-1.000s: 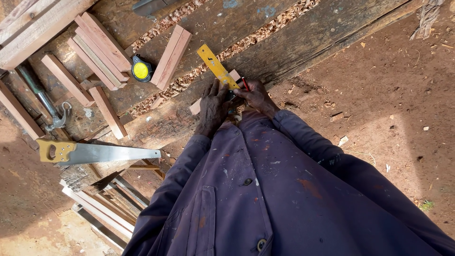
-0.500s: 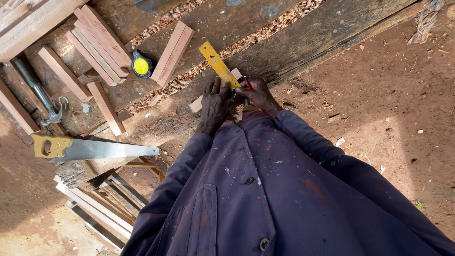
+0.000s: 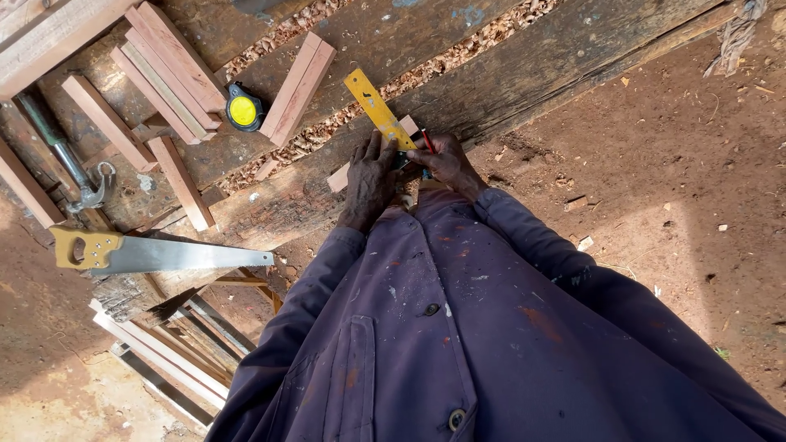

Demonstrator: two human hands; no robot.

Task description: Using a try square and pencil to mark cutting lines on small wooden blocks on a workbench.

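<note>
A long, rough workbench (image 3: pixel 524 74) of weathered planks runs slantwise across the bare earth, with curls of wood shavings (image 3: pixel 458 57) packed along the gap between its boards. The person in a paint-flecked dark blue coat (image 3: pixel 458 327) stands close against its near edge. To the left lie cut reddish wood blocks (image 3: pixel 172 74) in loose stacks, a handsaw (image 3: pixel 155 252) with a yellow handle resting flat near the bench end, a metal clamp (image 3: pixel 70 168), and a small yellow-and-black tape measure (image 3: pixel 243 109).

The work itself is small: a short reddish wood piece (image 3: pixel 348 173) lying on the bench edge just in front of the person, with a yellow square (image 3: pixel 378 108) laid across it, its blade pointing away up the bench. The piece looks stiff, light and dry, likely easy to nudge out of line, so it wants pinning flat from above rather than gripping at the ends. The square looks thin and rigid, best pressed down close to where it meets the wood.

The left hand (image 3: pixel 368 182) is spread wide, fingers flat, pressing on the square and the wood together. The right hand (image 3: pixel 446 162) is closed narrowly around a red pencil (image 3: pixel 426 141), its tip at the square's edge.
</note>
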